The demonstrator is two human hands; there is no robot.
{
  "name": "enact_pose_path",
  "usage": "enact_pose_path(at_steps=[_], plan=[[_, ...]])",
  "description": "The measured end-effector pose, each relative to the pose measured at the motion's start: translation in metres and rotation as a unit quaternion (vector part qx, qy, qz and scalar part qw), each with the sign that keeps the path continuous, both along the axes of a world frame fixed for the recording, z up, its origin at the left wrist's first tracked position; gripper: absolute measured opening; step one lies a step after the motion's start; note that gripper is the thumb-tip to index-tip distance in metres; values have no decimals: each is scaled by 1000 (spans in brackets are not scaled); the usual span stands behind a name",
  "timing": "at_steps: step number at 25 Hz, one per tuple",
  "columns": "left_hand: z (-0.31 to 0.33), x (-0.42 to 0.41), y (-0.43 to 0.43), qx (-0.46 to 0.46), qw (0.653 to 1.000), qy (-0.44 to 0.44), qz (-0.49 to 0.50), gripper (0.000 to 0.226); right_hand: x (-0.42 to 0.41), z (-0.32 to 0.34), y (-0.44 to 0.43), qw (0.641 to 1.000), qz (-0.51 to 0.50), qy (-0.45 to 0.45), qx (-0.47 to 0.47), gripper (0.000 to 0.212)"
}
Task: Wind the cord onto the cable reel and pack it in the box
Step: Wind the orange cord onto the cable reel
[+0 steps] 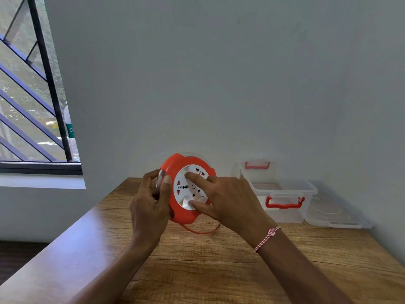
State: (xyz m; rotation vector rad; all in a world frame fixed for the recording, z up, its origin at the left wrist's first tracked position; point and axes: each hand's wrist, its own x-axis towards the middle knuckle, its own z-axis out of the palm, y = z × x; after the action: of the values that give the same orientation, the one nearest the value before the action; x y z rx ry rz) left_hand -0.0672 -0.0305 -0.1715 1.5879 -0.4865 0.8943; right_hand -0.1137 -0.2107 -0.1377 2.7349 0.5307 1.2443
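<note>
I see the cable reel (186, 187) held up on edge above the table (219, 270), its white socket face turned toward the camera. My left hand (149, 207) grips it at the 9 o'clock rim, fingers curled round the back and thumb lying on the front. My right hand (230, 198) is not clenched on anything; its index finger presses the white face near 12 o'clock and the thumb presses near 5 o'clock, the other fingers loosely bent (a stance for turning the hub, I judge).

Winding looks nearly done but not finished; 1 loop of orange cord (200, 232) hangs out of the reel at 6 o'clock, dangling just over the wood, and I cannot tell where the plug is.

Packing has not begun. The clear box (306, 189) with red handles stands open at 3 o'clock of the reel, near it but apart; a lid (256, 170) leans against the wall at about 2 o'clock, and another clear container (335, 213) sits beyond the box.

What remains, as I read it: draw in that last loop; lower the reel into the box; fit the lid.
</note>
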Motion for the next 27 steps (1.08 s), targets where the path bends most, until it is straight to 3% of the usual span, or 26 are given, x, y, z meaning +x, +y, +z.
enact_pose_path(at_steps=[5,10,12,15,16,17,18,20,21,23,27], plan=[[2,-6,-2,30,999,-24,15,29,-1,-5,9,994,25,-26,99,66],[0,-7,-2,38,998,-46,12,24,-4,-7,27,936,14,57,346,65],[-1,-8,-3,33,998,-45,13,25,-5,-5,32,873,25,112,474,57],[-1,-8,-6,28,999,-36,26,29,-6,0,35,675,115,227,693,48],[0,-8,-6,24,999,-31,29,30,-7,3,34,650,132,245,707,45],[1,-8,-5,15,999,-24,29,30,-8,5,32,671,135,243,687,42],[2,-7,-3,3,999,-18,27,29,-8,6,28,739,114,215,629,40],[5,-3,1,-25,999,-5,23,30,-5,7,13,916,17,64,395,42],[6,-2,3,-37,999,0,25,30,-3,7,5,964,-8,-13,267,44],[8,0,6,-47,998,8,27,24,-1,8,-3,992,8,-45,114,52],[7,1,7,-23,999,9,27,12,4,2,-4,999,-2,-45,-5,66]])
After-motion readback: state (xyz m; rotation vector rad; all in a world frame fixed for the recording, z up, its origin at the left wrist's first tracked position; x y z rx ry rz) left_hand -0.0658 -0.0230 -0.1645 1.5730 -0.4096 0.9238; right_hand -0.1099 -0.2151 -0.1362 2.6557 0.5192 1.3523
